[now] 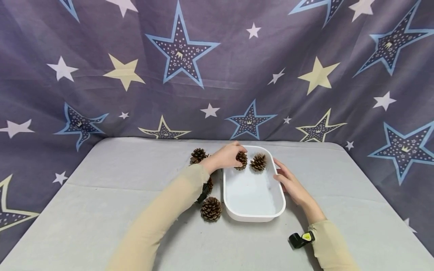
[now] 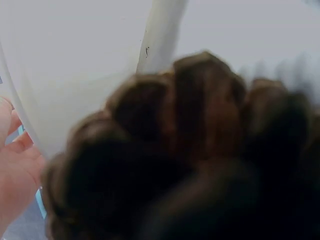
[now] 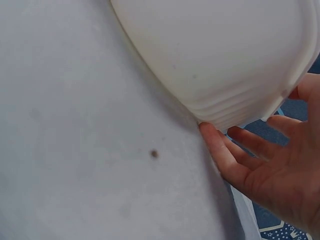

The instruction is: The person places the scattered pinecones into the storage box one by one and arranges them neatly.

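My left hand reaches over the near-left rim of a white tub and pinches a pine cone inside it, at the far left corner. Beside that cone, a second pine cone lies in the tub's far right corner. My right hand holds the tub's right side, thumb over the rim and fingers against the outer wall. From the right wrist view, those fingers touch the tub's outside low down. A dark, blurred pine cone fills much of the left wrist view.
On the table, left of the tub, lie more pine cones: one at the front, one at the back, others partly hidden by my left arm. A star-patterned curtain hangs behind the table.
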### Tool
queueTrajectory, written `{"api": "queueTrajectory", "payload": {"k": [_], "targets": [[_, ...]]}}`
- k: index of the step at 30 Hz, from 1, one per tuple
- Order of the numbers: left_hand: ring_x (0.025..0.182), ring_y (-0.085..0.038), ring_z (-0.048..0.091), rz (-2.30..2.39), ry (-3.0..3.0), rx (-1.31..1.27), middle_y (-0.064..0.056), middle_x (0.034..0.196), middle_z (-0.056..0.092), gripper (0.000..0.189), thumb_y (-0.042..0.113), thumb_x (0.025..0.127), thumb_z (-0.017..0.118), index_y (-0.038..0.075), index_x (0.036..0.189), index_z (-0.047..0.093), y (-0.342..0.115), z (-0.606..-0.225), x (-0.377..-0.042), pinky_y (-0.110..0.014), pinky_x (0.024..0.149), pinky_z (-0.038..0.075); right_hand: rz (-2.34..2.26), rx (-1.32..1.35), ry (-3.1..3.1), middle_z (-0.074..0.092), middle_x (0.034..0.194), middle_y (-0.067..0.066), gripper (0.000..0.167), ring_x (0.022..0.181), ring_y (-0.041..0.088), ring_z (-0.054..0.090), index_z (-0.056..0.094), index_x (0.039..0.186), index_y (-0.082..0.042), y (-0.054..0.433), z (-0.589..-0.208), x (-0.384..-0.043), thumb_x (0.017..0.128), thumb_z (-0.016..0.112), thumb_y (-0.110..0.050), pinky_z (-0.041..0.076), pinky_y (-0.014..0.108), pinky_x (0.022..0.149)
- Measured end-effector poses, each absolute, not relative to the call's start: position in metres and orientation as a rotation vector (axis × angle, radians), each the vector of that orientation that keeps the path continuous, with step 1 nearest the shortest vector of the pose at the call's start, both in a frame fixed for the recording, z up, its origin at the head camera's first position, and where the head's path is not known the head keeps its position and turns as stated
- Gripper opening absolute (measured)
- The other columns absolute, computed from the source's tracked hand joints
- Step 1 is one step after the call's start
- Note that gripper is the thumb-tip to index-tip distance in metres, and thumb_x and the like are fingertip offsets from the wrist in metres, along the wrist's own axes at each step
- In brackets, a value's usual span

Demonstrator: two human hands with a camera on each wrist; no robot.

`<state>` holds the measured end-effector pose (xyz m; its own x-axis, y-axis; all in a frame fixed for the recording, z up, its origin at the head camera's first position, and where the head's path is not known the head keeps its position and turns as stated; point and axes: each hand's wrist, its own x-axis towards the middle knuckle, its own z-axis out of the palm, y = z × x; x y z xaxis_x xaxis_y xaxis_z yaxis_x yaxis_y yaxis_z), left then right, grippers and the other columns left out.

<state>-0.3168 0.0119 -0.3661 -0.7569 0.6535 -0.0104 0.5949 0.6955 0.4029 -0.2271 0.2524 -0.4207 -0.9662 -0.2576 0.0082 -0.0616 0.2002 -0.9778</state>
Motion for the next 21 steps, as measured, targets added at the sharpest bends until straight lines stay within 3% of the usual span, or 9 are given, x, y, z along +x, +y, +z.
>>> {"api": "queueTrajectory", "payload": {"k": [6,12,21], "targets": [[0.131,-0.024,0.034,0.539,2.753,1.025,-0.009,0.139,0.041,0.052,0.018,0.082,0.066,0.01,0.13,0.049,0.0127,-0.3676,-0.3183,-0.034,0.107,0.032,-1.868,-0.314,2.309,0.036,0.128,0.032,0.059,0.093,0.024,0.056,0.014,0.146,-0.011,0.2525,-0.4205,-0.2272,0.093,0.04,-0.01,0.054,0.032,0.068],[0.134,-0.026,0.028,0.562,2.738,1.019,-0.009,0.139,0.041,0.051,0.013,0.083,0.065,0.008,0.131,0.048,0.0117,-0.3687,-0.3192,-0.037,0.108,0.029,-1.853,-0.306,2.316,0.036,0.129,0.032,0.059,0.096,0.027,0.055,0.014,0.146,-0.012,0.252,-0.4202,-0.227,0.093,0.041,-0.012,0.053,0.032,0.07],[0.129,-0.025,0.037,0.534,2.763,1.056,-0.009,0.138,0.042,0.051,0.014,0.083,0.065,0.011,0.131,0.048,0.0119,-0.3727,-0.3191,-0.035,0.105,0.035,-1.842,-0.288,2.326,0.036,0.13,0.031,0.059,0.095,0.026,0.055,0.014,0.146,-0.012,0.252,-0.4206,-0.2269,0.093,0.04,-0.012,0.053,0.033,0.07]]}}
